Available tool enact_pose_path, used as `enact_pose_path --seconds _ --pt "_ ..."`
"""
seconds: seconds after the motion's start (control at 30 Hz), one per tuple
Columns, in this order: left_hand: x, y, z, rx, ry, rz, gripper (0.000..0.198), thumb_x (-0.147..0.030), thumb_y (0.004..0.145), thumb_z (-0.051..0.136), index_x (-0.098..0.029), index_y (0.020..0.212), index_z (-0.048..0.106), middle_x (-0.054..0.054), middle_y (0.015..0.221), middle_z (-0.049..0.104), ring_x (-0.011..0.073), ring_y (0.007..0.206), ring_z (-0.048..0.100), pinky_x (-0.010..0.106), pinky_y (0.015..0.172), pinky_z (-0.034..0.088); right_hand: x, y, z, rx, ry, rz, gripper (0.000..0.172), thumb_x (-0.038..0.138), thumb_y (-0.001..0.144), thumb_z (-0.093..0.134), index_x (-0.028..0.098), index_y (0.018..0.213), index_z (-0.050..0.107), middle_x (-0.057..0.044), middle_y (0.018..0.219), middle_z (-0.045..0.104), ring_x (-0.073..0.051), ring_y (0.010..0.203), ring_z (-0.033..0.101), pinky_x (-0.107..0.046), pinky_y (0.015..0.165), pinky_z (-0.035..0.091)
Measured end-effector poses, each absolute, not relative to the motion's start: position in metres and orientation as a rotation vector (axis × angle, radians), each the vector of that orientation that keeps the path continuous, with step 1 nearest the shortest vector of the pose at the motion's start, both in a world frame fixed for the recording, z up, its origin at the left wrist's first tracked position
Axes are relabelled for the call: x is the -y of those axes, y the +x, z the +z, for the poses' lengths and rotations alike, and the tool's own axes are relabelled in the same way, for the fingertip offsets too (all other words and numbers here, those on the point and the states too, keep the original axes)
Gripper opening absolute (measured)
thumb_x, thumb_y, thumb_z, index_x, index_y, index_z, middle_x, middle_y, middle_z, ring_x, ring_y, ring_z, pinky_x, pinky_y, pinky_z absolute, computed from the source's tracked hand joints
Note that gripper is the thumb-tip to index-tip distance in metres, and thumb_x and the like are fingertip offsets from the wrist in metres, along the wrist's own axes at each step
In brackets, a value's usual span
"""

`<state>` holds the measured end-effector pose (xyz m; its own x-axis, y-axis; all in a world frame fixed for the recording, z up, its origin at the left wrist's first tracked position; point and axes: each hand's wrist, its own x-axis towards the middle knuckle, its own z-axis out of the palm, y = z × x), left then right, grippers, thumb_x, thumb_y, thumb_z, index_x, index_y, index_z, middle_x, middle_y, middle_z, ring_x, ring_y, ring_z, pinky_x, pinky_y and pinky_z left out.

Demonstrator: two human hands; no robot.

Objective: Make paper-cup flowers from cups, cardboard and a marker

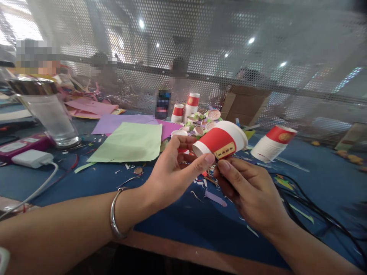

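Observation:
A paper cup [219,133], white with a red band and a gold label, is tilted on its side above the table, its mouth facing right and away. My left hand [177,168] grips it around the base end, thumb along the near side. With thumb and fingers pinched together, my right hand [246,187] touches the cup's lower side by the label. Whether a small dark bit sits between the fingertips there, I cannot make out. Just behind the cup lies a heap of small round pieces with green and purple paper [197,124].
Stacked cups [272,144] stand at right, more [191,107] at the back. Green paper [129,143] overlaps purple sheets. A glass tumbler [51,114], white charger [33,157] and black cables [309,206] flank the hands. Paper scraps litter the blue table [183,225]. A perforated screen [200,46] rises behind.

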<state>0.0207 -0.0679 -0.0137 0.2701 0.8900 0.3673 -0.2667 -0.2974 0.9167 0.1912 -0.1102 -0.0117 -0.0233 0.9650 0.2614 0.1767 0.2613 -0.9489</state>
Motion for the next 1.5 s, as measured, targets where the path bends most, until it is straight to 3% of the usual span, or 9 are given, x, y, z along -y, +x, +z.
enact_pose_path --seconds 0.17,0.37,0.67,1.1,1.37,1.5 --pt "0.065 0.021 -0.012 -0.606 1.373 1.265 0.039 -0.033 0.082 0.080 -0.018 0.103 0.051 0.006 0.095 0.070 0.0164 0.084 0.069 0.029 0.072 0.057 0.110 0.193 -0.014 1.443 -1.158 0.916 0.043 0.056 0.091 0.066 0.019 0.070 0.061 0.004 0.052 0.046 -0.008 0.045 0.037 -0.022 0.039 0.025" --pt "0.065 0.020 -0.018 -0.573 1.498 1.311 0.031 -0.027 0.083 0.076 -0.019 0.101 0.052 0.004 0.092 0.065 0.0129 0.079 0.065 0.025 0.067 0.057 0.108 0.193 -0.018 1.454 -1.164 0.899 0.043 0.054 0.092 0.066 0.019 0.068 0.060 0.004 0.052 0.047 -0.009 0.046 0.038 -0.023 0.040 0.025" --pt "0.065 0.015 -0.028 -0.620 1.867 1.435 0.031 -0.028 0.087 0.073 -0.021 0.110 0.053 0.009 0.113 0.058 0.0168 0.088 0.065 0.037 0.082 0.064 0.111 0.192 -0.019 1.454 -1.133 0.922 0.042 0.052 0.094 0.065 0.019 0.069 0.060 0.004 0.054 0.047 -0.008 0.048 0.039 -0.024 0.043 0.026" --pt "0.067 0.016 -0.030 -0.623 1.947 1.494 0.030 -0.026 0.089 0.072 -0.019 0.112 0.055 0.007 0.114 0.049 0.0145 0.092 0.063 0.032 0.081 0.064 0.111 0.192 -0.020 1.493 -1.121 0.876 0.041 0.051 0.095 0.064 0.018 0.070 0.063 0.004 0.052 0.047 -0.008 0.047 0.039 -0.024 0.043 0.027" --pt "0.067 0.021 -0.020 -0.650 1.426 1.311 0.054 -0.042 0.081 0.080 -0.019 0.117 0.048 0.008 0.114 0.059 0.0148 0.088 0.065 0.031 0.075 0.060 0.110 0.192 -0.013 1.468 -1.110 0.912 0.042 0.054 0.093 0.065 0.019 0.071 0.063 0.006 0.050 0.046 -0.006 0.042 0.037 -0.020 0.038 0.026" --pt "0.066 0.022 -0.016 -0.601 1.302 1.217 0.045 -0.040 0.082 0.079 -0.017 0.108 0.050 0.004 0.096 0.064 0.0147 0.083 0.066 0.031 0.077 0.057 0.108 0.193 -0.015 1.455 -1.141 0.909 0.041 0.055 0.091 0.067 0.018 0.072 0.065 0.005 0.052 0.048 -0.006 0.044 0.039 -0.020 0.039 0.027"
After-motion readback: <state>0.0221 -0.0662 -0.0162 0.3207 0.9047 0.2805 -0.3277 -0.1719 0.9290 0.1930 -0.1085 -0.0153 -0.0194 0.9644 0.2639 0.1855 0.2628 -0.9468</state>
